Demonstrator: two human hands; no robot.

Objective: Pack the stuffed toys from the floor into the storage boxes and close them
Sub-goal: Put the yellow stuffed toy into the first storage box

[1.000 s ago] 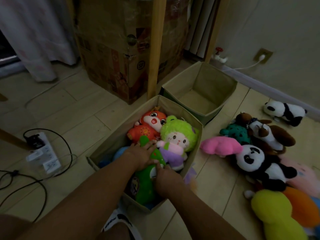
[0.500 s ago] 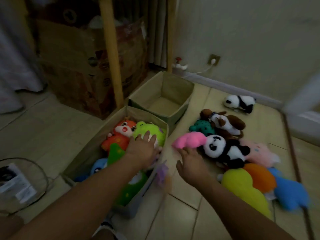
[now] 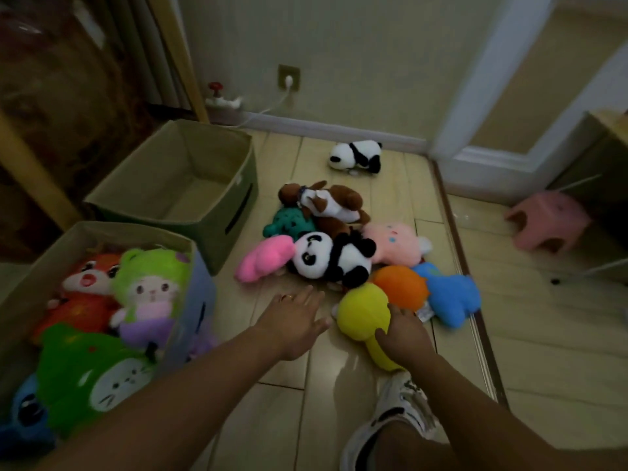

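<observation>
Several stuffed toys lie heaped on the floor: a yellow toy (image 3: 363, 311), an orange one (image 3: 401, 287), a blue one (image 3: 452, 300), a panda (image 3: 326, 260), a pink toy (image 3: 265, 260). My right hand (image 3: 402, 334) rests on the yellow toy with its fingers laid over it. My left hand (image 3: 294, 317) hovers flat with straight fingers just left of that toy, holding nothing. The near storage box (image 3: 190, 246) at lower left holds an orange fox, a green-hooded doll and a green toy. Behind it stands a second storage box (image 3: 244, 171) with nothing inside.
A small panda (image 3: 356, 156) lies alone by the far wall. A pink stool (image 3: 550, 220) stands at the right beside a door frame. A wall socket with a cable and a valve are at the back. My shoe (image 3: 397, 413) is planted below the yellow toy.
Both hands have left the near box and swung right to the toy pile; the right hand has landed on the yellow toy. The view has turned right.
</observation>
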